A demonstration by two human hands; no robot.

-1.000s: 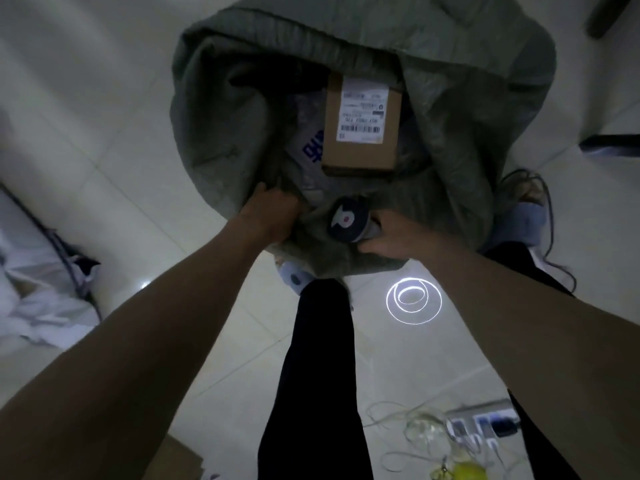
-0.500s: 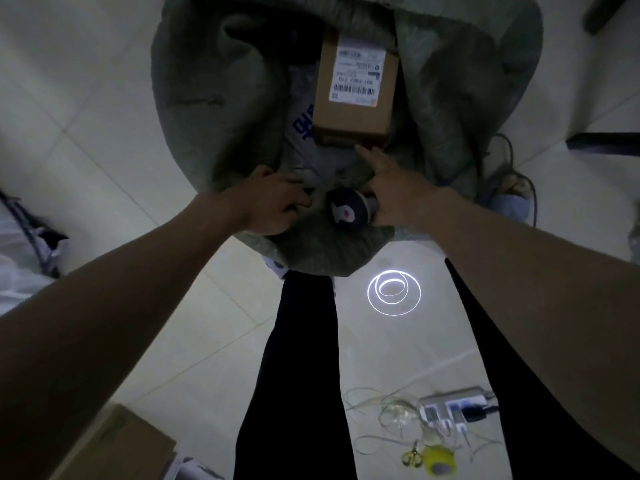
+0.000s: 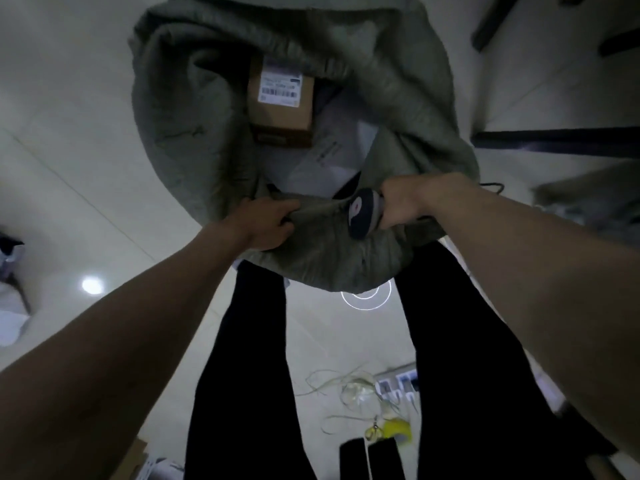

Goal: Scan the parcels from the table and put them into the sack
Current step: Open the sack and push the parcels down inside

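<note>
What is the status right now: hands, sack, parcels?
Left hand grips sack rim. Right hand holds scanner against the rim. Box and white parcel inside sack. Nothing blocking the opening.

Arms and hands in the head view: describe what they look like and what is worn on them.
Both forearms are bare from the frame's edge to the wrist; no sleeve shows. The left hand and right hand wear no gloves, and no watch, ring or band is visible in the dim light.
</note>
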